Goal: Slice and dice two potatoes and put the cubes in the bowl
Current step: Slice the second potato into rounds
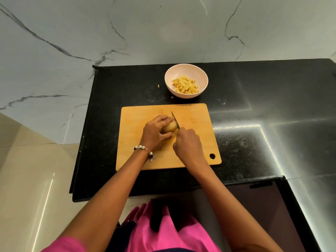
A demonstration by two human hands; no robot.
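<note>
A whole, unpeeled potato (170, 126) lies on the wooden cutting board (196, 115). My left hand (155, 132) grips it from the left, fingers curled over its top. My right hand (188, 142) holds a knife by its hidden handle; the blade (175, 119) rests against the potato's right end, tip pointing away from me. Behind the board stands a pale pink bowl (186, 69) with several yellow potato cubes (185, 84) in it.
The board sits on a black stone counter (245, 110) with a glossy reflective patch at the right. A small potato scrap (158, 85) lies left of the bowl. The counter's left edge drops to a marble floor.
</note>
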